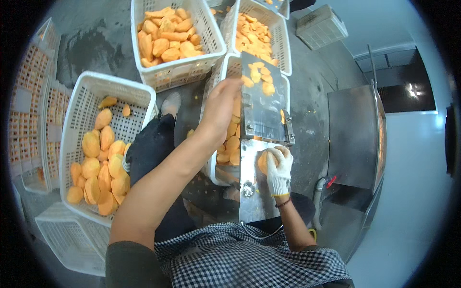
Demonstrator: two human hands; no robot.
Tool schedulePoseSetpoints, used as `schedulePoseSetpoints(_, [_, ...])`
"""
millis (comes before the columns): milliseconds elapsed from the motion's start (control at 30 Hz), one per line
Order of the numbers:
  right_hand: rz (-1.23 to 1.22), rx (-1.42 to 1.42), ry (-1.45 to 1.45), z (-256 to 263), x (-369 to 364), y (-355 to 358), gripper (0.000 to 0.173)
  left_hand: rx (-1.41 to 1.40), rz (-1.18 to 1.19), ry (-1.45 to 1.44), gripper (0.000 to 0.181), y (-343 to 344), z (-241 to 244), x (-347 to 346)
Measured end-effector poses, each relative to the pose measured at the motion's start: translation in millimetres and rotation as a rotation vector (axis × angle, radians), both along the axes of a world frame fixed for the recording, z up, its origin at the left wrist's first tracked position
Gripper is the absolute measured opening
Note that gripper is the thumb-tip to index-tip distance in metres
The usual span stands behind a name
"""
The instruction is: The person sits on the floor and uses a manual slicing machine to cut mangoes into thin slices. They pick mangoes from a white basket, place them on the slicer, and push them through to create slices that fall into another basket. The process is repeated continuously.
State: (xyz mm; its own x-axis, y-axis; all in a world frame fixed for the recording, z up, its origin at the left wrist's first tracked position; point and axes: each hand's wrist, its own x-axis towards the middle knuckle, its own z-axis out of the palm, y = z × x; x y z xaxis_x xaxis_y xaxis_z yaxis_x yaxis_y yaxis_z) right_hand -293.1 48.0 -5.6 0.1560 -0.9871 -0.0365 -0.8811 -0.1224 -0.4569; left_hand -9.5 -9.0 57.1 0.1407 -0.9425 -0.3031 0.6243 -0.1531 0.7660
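A metal slicing board [257,201] extends away from my body over a white crate [215,176] holding orange pieces. My right hand [281,167], in a white knitted glove, presses a peeled orange root [264,162], which looks like sweet potato, on the board's bright near part. Just beyond it lies a bolted metal plate [263,115], carrying several cut slices [256,75] at its far end. Bare, my left hand [224,99] is at the plate's left edge; its fingertips are blurred and partly hidden, so its grip cannot be told.
To my left, a white crate [72,144] holds peeled roots [102,169]. Ahead, another crate [180,66] is heaped with roots, and one beside it [286,46] with cut pieces. Stacked crates [28,97] line the far left. On the right are a metal cabinet [349,136] and a pipe [318,201].
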Motion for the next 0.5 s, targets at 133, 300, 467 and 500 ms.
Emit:
schedulePoseSetpoints(133, [-0.044, -0.429, 0.184, -25.6, 23.0, -89.5, 0.031, 0.017, -0.066, -0.006, 0.031, -4.5, 1.6, -8.4])
schedulePoseSetpoints(300, [0.001, -0.177, -0.059, -36.1, 12.1, -111.5, 0.035, 0.079, -0.035, 0.044, 0.031, -4.5, -6.0, -1.7])
schedulePoseSetpoints(467, [0.166, -0.203, 0.276, -30.4, 10.2, -14.5, 0.04, 0.027, 0.02, -0.032, 0.03, 3.3, -3.8, 16.2])
schedulePoseSetpoints(500, [0.168, -0.328, 0.341, -39.2, 3.1, -50.4, 0.035, -0.017, -0.031, -0.046, 0.03, -1.4, -0.1, 5.9])
